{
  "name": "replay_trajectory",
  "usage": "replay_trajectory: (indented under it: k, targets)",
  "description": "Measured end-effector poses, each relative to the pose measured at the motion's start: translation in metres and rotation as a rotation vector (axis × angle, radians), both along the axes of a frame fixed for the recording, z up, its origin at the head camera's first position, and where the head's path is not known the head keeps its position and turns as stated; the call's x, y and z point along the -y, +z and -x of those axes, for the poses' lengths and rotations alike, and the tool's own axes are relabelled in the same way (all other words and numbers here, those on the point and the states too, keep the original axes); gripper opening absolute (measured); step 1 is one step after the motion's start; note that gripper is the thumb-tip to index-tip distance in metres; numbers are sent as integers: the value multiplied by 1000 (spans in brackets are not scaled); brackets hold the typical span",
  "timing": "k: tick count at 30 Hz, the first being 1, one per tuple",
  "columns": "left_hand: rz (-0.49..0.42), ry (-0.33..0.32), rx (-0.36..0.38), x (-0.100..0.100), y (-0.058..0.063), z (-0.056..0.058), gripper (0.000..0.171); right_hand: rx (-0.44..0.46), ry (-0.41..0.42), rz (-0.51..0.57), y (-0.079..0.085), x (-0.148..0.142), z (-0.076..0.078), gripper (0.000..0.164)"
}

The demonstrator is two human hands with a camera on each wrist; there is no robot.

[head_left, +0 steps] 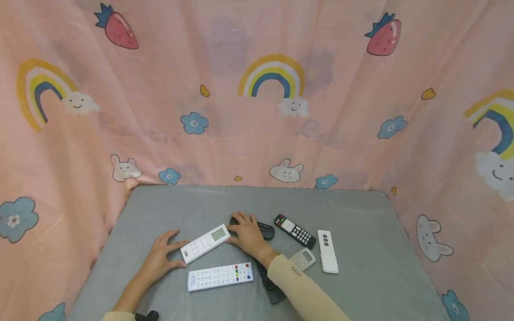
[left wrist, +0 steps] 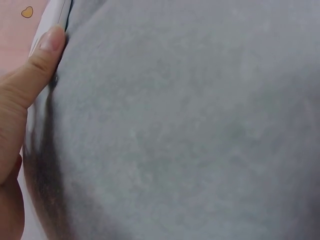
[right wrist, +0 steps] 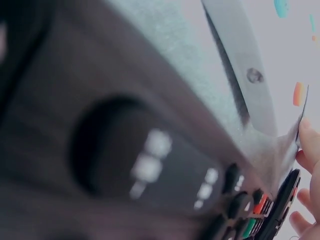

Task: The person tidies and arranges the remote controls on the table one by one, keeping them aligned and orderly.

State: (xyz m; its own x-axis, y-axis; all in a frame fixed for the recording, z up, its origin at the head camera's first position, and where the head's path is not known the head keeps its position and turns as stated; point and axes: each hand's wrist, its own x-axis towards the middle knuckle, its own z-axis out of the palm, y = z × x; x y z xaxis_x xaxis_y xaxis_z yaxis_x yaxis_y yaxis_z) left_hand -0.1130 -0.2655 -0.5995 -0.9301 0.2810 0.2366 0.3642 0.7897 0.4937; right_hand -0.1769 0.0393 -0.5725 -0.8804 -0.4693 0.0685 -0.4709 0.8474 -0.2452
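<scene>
White plastic with a small screen, a remote (head_left: 205, 244) slants across the grey surface (head_left: 361, 240) between the person's hands, the left hand (head_left: 159, 256) spread fairly wide with thumb and forefinger on its near end, the right hand (head_left: 249, 235) gripping the far end more narrowly. Beyond it, I see the right hand's other fingers over a black handset (head_left: 266, 230). Just below lies a button-covered white controller (head_left: 220, 277), with a slim white clicker (head_left: 328, 252) well off to the right.

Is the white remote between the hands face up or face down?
Face up; the white remote shows its screen and buttons.
</scene>
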Motion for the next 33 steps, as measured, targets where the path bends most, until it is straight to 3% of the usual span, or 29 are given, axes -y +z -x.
replay_trajectory:
  k: [9,17,28,33]
  targets:
    - [-8,7,-6,-1,0,-1,68,-8,1,18,3,1,-1,47]
    - [-47,20,6,-3,3,0,68,-10,1,98,7,2,3,45]
    - [-105,31,14,-6,15,3,67,54,64,201,20,-2,17,46]
    - [-113,46,21,-10,19,5,66,141,61,278,22,-4,26,44]
